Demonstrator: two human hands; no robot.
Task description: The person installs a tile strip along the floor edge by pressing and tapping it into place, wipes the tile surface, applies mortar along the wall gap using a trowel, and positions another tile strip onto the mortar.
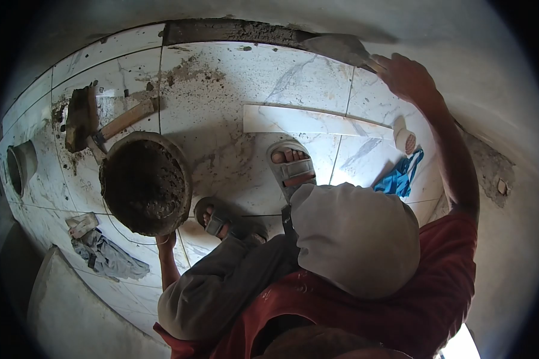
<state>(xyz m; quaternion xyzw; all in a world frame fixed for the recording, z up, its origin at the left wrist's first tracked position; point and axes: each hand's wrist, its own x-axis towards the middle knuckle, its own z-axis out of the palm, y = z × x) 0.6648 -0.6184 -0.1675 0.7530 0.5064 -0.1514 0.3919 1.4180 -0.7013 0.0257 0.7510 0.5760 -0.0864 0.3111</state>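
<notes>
My right hand is closed around the handle of a trowel. The flat grey blade rests against a dark strip of wet mortar along the base of the wall. Low on the left, my left hand is at the near rim of a round bucket, its fingers mostly hidden behind it. Dark mortar lines the inside of the bucket. A long narrow strip of white tile lies on the floor between my feet and the wall.
A hammer lies beyond the bucket, beside a mortar-caked block. Farther left is a hollow, pipe-like piece. A grey rag lies on the marbled tile floor. Blue cloth is at right.
</notes>
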